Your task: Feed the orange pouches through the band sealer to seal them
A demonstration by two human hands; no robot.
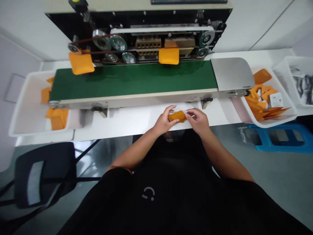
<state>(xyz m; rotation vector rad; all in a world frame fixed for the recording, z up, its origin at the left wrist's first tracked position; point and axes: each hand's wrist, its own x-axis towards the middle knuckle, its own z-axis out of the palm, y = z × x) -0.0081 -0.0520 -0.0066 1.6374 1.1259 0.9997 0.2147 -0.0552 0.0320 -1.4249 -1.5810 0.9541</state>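
Close to the table's front edge, my left hand (163,122) grips the left side of a small orange pouch (177,116), thumb in front and fingers behind. My right hand (199,120) is at the pouch's right end, its thumb and fingertips pinched together there. A bit of something whitish and clear (185,111) shows by the right fingertips; what it is I cannot make out. Above my hands runs the green conveyor belt (137,81) of a band sealing machine. One orange pouch (169,56) hangs at the machine's middle and another orange pouch (81,63) farther left.
A white bin (18,111) with orange pouches stands under the belt's left end. At the right, another white bin (262,123) holds many orange pouches, beside a bin (281,67) of grey-black packets. A blue stool (266,147) and a black chair (61,160) stand below the table.
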